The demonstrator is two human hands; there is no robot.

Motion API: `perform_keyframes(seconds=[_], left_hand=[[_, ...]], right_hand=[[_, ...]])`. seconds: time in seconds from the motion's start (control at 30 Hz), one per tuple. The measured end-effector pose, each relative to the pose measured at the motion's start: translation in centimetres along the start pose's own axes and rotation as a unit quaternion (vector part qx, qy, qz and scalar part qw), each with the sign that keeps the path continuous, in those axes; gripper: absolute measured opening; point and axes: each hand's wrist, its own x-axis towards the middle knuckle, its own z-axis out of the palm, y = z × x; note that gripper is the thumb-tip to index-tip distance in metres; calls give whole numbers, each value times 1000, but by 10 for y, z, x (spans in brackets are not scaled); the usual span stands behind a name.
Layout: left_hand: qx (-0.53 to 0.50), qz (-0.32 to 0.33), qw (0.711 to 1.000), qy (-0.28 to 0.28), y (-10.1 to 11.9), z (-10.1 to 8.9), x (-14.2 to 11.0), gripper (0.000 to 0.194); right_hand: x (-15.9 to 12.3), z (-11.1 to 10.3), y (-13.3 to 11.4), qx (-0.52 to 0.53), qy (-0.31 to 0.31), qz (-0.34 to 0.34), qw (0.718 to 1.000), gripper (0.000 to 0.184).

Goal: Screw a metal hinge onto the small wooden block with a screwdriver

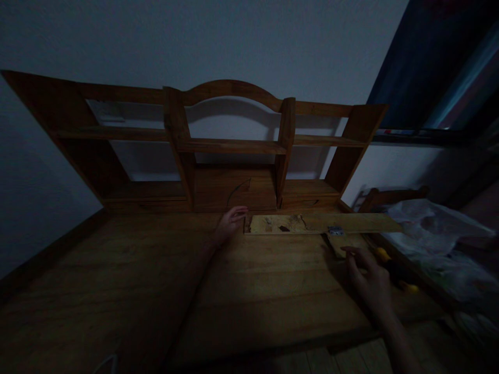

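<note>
Head view — long wooden board [316, 223], yellowish, dark-patched

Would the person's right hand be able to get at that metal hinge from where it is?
Probably yes: the right hand is close by, near the short wooden piece, and nothing visible covers the metal hinge.

the left hand [233, 221], near the middle of the frame, is bare, with slim fingers; the left forearm [195, 270] is bare by the wrist and sinks into deep shadow toward the lower edge, where clothing is too dark to tell; the right hand [370, 278], right of centre, is also bare; the right forearm [397, 332], at lower right, is bare and slender
</note>
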Motion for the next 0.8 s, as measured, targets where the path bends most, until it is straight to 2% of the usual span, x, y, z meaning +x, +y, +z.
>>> perform_keyframes(seconds=[0.27, 0.43, 0.6, 0.8], left_hand=[[-20, -14, 1000, 11, 6, -2, 2, 52], [20, -49, 998, 17, 6, 3, 0, 57], [58, -51, 997, 6, 10, 8, -3, 60], [82, -46, 996, 7, 10, 8, -3, 54]], right_hand=[[0, -2, -2, -8, 0, -8, 1000, 32], [0, -3, -4, -7, -12, 6, 1000, 32], [0, -2, -2, -18, -9, 0, 1000, 31], [1, -2, -1, -3, -3, -17, 1000, 31]])
